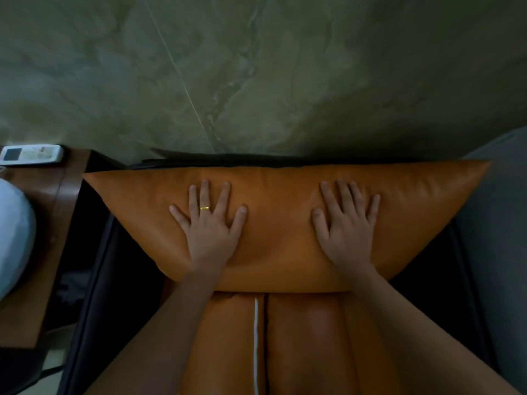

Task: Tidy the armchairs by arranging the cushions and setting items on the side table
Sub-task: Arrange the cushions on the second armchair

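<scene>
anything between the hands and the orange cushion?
Nothing visible. Left hand and right hand both lie flat, fingers spread, directly on the orange cushion. The remote sits apart on the side table, off to the left.

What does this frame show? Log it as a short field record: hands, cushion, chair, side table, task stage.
left hand: flat, fingers spread, palm down on the orange cushion; gold ring on one finger
right hand: flat, palm down on the same cushion, apart from the left
cushion: wide, upright against the dark armchair back
seat: orange, with a white cord lying on it
side table: wooden, left of the chair; white remote on its far edge; pale blue object on it, unclear
task stage: cushion being pressed into place
</scene>
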Demonstrator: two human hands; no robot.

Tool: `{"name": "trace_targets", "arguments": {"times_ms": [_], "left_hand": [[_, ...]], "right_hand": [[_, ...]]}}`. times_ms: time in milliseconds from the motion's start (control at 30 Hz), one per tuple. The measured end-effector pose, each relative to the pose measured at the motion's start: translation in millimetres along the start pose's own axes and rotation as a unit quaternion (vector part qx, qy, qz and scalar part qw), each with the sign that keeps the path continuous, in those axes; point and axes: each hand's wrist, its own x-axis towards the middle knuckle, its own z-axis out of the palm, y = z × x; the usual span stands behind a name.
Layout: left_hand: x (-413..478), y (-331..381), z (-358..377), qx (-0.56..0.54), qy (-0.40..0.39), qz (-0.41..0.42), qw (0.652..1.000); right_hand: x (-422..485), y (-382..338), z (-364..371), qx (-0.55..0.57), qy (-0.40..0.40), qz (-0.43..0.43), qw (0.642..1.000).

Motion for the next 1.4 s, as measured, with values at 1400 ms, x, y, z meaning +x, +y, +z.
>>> {"name": "trace_targets", "arguments": {"times_ms": [1400], "left_hand": [[79,-121,-48,0.068,-0.032,-0.034,0.997]], "right_hand": [[73,113,-36,-0.075,-0.087,0.086,0.990]]}}
